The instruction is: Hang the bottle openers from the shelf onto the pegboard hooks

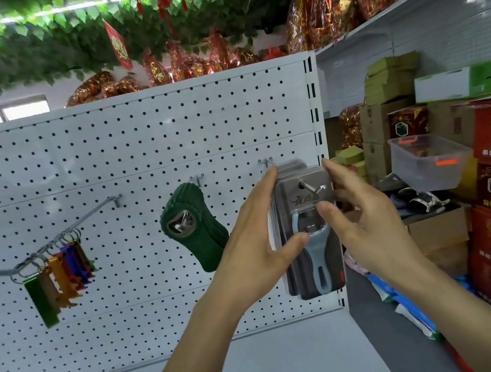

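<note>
I see my left hand (256, 243) and right hand (359, 218) pinching a stack of packed bottle openers (310, 233) from both sides, on the right hook (311, 187) of the pegboard (100, 152). I think the hook goes through the top pack. Left of it hang green openers (194, 227), and far left, colored key-ring openers (57, 278)

Packaged bottle openers (310, 233): a stack of clear blister packs, front one showing a light-blue opener, hangs upright on the right pegboard hook (311, 188). Green openers (194, 227) hang tilted on the middle hook. Coloured keyring openers (57, 278) hang bunched on the left hook of the white pegboard (100, 152).
</note>
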Action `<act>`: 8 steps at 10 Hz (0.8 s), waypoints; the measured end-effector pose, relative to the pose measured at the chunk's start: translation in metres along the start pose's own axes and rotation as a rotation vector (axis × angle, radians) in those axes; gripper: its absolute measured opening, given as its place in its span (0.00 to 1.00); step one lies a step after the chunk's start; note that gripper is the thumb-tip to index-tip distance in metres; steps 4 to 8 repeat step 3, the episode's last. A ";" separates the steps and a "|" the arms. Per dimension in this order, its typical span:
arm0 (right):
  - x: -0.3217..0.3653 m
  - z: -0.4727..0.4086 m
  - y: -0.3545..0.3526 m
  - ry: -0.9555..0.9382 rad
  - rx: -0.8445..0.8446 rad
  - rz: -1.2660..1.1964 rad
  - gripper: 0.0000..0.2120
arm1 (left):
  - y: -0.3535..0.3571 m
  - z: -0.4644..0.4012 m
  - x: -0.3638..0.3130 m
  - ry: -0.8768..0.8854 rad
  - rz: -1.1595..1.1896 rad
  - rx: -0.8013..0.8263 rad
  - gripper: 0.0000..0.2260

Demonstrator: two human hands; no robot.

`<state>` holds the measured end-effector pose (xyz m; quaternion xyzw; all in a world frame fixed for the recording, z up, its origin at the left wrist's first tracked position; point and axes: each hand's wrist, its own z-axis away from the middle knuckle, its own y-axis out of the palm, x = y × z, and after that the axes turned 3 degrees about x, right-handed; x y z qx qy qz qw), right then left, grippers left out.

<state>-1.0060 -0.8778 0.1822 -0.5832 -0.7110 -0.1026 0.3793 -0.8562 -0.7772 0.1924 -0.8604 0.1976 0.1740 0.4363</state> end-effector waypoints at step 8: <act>0.008 0.008 -0.009 0.000 0.043 0.103 0.30 | -0.003 0.007 -0.011 0.041 -0.123 -0.063 0.39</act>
